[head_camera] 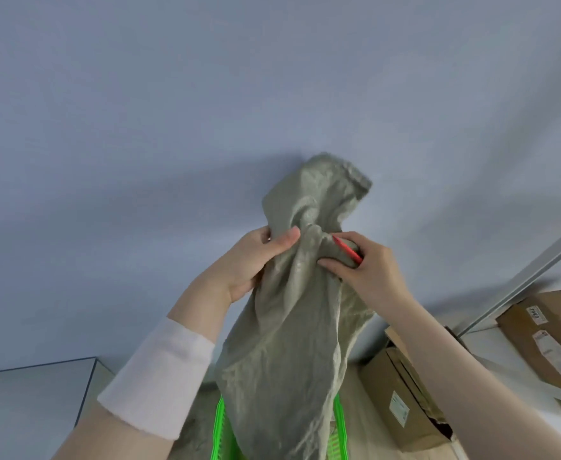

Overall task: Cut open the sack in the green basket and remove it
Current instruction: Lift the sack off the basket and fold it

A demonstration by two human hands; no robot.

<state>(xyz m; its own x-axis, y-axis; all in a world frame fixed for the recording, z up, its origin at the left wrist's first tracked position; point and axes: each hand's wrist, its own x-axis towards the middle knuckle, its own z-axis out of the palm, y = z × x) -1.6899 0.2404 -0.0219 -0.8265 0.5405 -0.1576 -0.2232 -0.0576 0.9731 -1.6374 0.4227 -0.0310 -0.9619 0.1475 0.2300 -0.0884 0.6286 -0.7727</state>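
We hold the grey-green sack (292, 327) up in front of a pale blue wall (206, 94). Its lower part drops down between the walls of the green basket (219, 429), which shows at the bottom of the view with its left and right sides on either side of the cloth. The sack is gathered into a tight neck high up, and the loose top flops above that neck.

Our left hand (249, 260) grips the neck from the left, thumb laid across the front of the fabric and fingers wrapped behind it. A white cuff (159, 370) sits on that forearm. Our right hand (368, 270) is closed at the right side of the neck, holding a slim red cutter (347, 249) that lies slanted against the bunched cloth, while the thumb presses into the fabric just below it.

To the right of the basket an open cardboard box (401, 403) stands on the light floor. Beyond it, a second labelled box (551, 333) rests on a white shelf beside a grey metal post (521, 280). A white tabletop (33, 393) fills the lower left corner.
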